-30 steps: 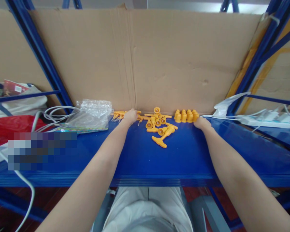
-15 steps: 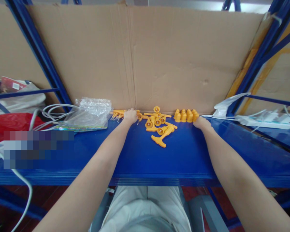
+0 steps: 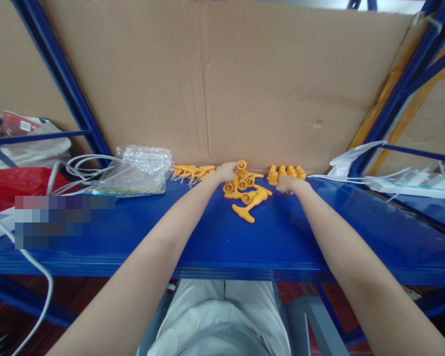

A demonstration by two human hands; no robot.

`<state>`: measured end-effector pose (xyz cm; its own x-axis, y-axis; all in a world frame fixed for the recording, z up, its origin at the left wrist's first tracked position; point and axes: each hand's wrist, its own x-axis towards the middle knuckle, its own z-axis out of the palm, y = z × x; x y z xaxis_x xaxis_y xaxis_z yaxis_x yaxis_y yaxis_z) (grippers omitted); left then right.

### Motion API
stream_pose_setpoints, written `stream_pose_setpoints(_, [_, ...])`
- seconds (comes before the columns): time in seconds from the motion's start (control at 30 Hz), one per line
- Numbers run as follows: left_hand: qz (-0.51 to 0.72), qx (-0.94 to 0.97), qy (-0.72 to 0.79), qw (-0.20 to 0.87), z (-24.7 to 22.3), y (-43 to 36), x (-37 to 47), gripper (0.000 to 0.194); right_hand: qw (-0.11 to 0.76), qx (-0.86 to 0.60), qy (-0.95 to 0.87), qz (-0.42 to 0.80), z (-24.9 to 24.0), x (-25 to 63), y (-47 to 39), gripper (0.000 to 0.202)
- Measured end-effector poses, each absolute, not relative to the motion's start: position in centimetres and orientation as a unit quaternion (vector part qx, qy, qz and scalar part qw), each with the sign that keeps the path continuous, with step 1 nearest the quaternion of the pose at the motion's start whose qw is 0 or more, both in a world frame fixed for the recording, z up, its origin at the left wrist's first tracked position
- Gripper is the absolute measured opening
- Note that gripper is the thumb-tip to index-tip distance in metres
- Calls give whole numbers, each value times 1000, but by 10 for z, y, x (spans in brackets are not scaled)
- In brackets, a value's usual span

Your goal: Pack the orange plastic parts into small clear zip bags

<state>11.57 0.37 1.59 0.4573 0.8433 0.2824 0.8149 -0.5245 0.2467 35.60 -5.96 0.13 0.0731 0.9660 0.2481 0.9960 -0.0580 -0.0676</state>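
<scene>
My left hand (image 3: pixel 227 171) is at the left edge of a pile of yellow corkscrews (image 3: pixel 243 184), its fingers too small to make out. To its left lies a row of yellow handles with metal spirals (image 3: pixel 193 171). My right hand (image 3: pixel 286 184) is in front of a group of upright yellow cups (image 3: pixel 291 171), partly covering them; what its fingers do is not clear. Between the hands, nearest the front, one yellow corkscrew (image 3: pixel 252 201) lies slantwise on the blue table (image 3: pixel 230 247).
Clear plastic bags (image 3: pixel 141 170) and white cables (image 3: pixel 85 165) lie on the left, beside a red bag (image 3: pixel 18 185). A white power strip (image 3: pixel 411 185) is on the right. A cardboard sheet (image 3: pixel 263 89) stands behind, between blue posts.
My left hand has moved right, from the row of spiral handles to the pile. My right hand has moved left, from the right end of the cups to their front.
</scene>
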Motion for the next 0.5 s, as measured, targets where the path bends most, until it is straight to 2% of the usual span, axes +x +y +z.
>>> stream_pose_setpoints(0.07, [175,868,459,65,12,4,131,60,55,-728,-682,-44,8,338,-65,49])
stream_pose_setpoints(0.13, [142,877,454,66,10,4,140,54,7,-693,-720,-17,15,322,-72,36])
stream_pose_setpoints(0.2, [119,874,468,55,9,3,144,48,-2,-663,-749,-21,20,309,-79,32])
stream_pose_setpoints(0.3, [128,852,508,16,9,1,142,48,34,-642,-765,-50,21,301,-85,28])
stream_pose_setpoints(0.5, [233,817,526,-33,7,1,137,38,160,-595,-784,-70,12,306,-76,28])
